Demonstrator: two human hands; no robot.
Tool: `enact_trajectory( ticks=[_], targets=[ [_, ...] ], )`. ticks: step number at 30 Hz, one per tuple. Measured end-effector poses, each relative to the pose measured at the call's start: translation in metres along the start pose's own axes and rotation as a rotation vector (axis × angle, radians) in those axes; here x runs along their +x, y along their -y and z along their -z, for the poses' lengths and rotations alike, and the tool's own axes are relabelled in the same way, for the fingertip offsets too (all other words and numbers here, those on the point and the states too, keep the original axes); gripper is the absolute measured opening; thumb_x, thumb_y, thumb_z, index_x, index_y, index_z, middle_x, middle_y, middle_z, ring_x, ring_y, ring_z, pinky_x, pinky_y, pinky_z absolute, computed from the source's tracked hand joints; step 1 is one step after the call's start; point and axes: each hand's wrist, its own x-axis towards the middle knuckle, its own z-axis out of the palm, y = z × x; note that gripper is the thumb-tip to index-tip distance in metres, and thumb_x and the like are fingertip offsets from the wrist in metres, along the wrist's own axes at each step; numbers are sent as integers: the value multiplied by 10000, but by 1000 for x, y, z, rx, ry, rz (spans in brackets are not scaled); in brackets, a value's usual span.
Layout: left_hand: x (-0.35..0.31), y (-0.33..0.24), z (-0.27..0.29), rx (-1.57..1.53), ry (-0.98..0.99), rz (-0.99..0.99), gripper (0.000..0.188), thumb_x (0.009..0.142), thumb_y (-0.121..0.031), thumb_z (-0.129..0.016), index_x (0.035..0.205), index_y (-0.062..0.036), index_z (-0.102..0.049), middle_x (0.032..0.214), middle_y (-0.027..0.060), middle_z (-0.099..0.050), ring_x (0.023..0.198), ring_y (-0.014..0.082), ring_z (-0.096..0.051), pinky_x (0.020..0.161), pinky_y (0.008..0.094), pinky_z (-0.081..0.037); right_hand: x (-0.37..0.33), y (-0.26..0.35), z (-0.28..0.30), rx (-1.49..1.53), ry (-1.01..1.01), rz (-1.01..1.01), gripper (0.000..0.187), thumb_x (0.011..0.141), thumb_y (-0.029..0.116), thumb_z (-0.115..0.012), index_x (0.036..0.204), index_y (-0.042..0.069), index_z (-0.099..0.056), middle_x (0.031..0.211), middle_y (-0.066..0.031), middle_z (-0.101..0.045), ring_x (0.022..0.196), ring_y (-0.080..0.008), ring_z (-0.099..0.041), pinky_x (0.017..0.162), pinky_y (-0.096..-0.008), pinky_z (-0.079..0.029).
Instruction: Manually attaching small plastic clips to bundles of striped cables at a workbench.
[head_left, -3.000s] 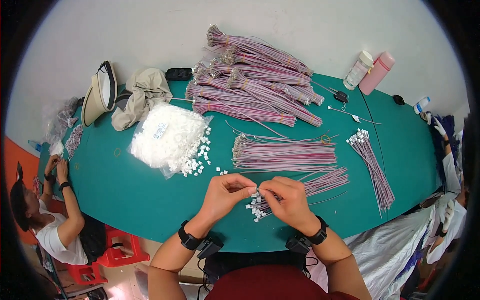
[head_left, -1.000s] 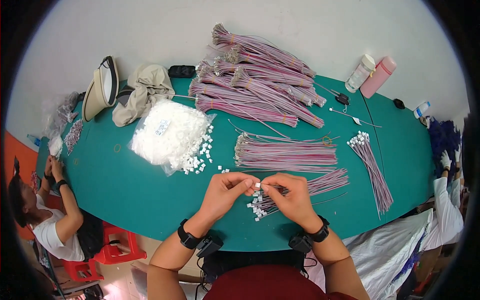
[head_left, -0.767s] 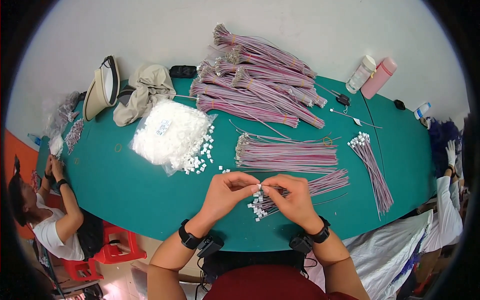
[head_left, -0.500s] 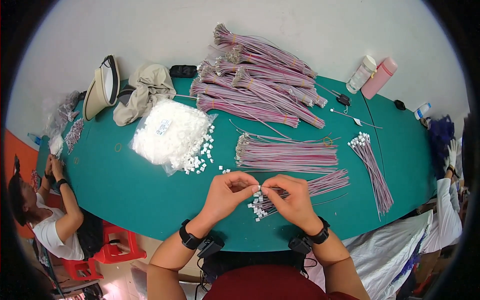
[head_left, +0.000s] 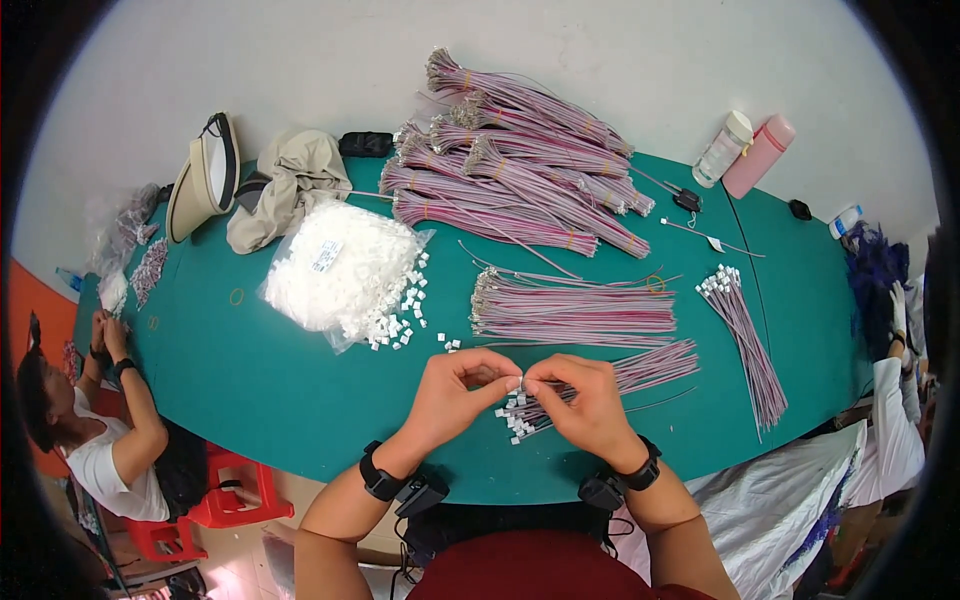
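Note:
Over the table's near edge, my left hand [head_left: 452, 392] and my right hand [head_left: 584, 402] meet fingertip to fingertip. My left thumb and index finger pinch a small white connector housing, mostly covered by the fingers. A thin wire is pinched in my right fingers, its end at the housing; how far it sits inside cannot be made out. Below and behind my right hand lies a bundle of wires with white connectors [head_left: 516, 428] on their left ends. Just beyond it rests a loose bundle of pinkish-grey wires [head_left: 580, 305] with bare metal terminals at the left.
An open plastic bag of white connector housings [head_left: 340, 265] spills at left centre. Tied wire bundles [head_left: 520, 170] are piled at the back. At right lie finished-looking wires [head_left: 745, 350], bottles [head_left: 757, 157] and a key fob [head_left: 687, 200]. Co-workers sit at both sides; a visor hat [head_left: 205, 180] stands far left.
My fingertips have shifted very slightly toward me and to the right, still pressed together at the housing and wire. The things on the table stay in place.

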Motion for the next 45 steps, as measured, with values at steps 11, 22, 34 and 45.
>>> enact_trajectory(
  ticks=[11,22,34,45],
  targets=[
    [0,5,-2,94,-25,-61,106,863,-29,-715,963,4,-707,892,40,-703,812,84,-647,736,222,-521,-5,-1,-8,-142,-93,78,54,822,21,-691,862,2,-660,738,-112,-640,587,-233,-596,501,-323,-443],
    [2,2,2,-132,-33,20,118,891,-55,-688,986,13,-706,876,57,-706,788,99,-640,722,228,-507,2,-3,9,90,21,-115,91,860,61,-685,918,-6,-699,786,-101,-692,623,-131,-621,533,-272,-469],
    [2,-1,-1,-146,-41,40,122,893,-33,-671,999,18,-704,869,62,-706,774,102,-636,727,235,-510,1,-3,9,103,51,-274,80,874,74,-671,906,6,-699,650,-61,-645,532,-75,-543,495,-245,-414],
    [0,3,1,272,-28,-24,122,841,-53,-728,952,-5,-713,870,34,-698,770,91,-632,680,232,-511,5,-4,17,-132,161,-40,107,822,52,-713,917,5,-705,785,-84,-680,697,-194,-642,608,-303,-492]
  ],
)
